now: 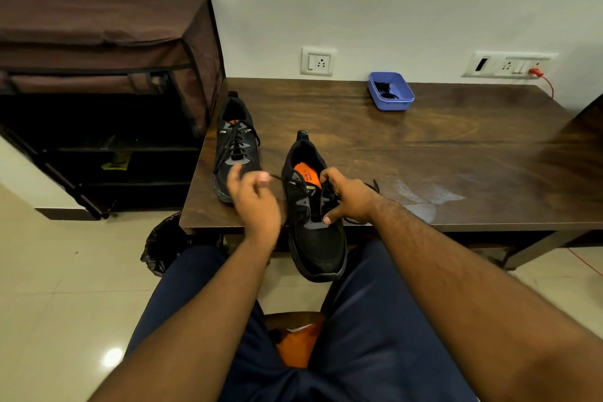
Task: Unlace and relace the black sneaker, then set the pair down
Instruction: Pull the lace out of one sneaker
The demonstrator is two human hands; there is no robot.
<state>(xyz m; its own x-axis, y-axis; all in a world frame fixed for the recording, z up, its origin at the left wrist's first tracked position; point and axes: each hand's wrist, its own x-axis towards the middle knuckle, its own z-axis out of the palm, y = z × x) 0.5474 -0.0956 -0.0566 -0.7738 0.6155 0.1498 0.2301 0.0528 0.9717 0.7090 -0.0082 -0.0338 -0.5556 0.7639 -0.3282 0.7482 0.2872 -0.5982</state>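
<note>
- Right hand (347, 197): I see it clasped over the lace area of the near black sneaker (315, 209), fingers curled at the tongue's upper edge and thumb pressed low on the eyelet row; the forearm runs in from the lower right.
- Left hand (256, 202): raised just left of that shoe, fingers loosely bent, index finger and thumb drawn together. I cannot tell whether they pinch a lace end; the hand is blurred.
- Near black sneaker: toe toward me and overhanging the front edge of the wooden table (424, 153), heel farther in. Its orange insole (305, 174) shows in the open collar. A loose lace (370, 192) trails onto the tabletop to the right of the hand.
- Second black sneaker (236, 143): flat on the table's left end, still laced, its toe partly hidden behind my left hand.
- Blue tray (391, 93): at the back of the table, near the wall, holding small dark items I cannot identify.
- Brown fabric shoe rack (107, 75): on the floor, beside the table's left end.
- Wall sockets (318, 61): above the table's back edge.
</note>
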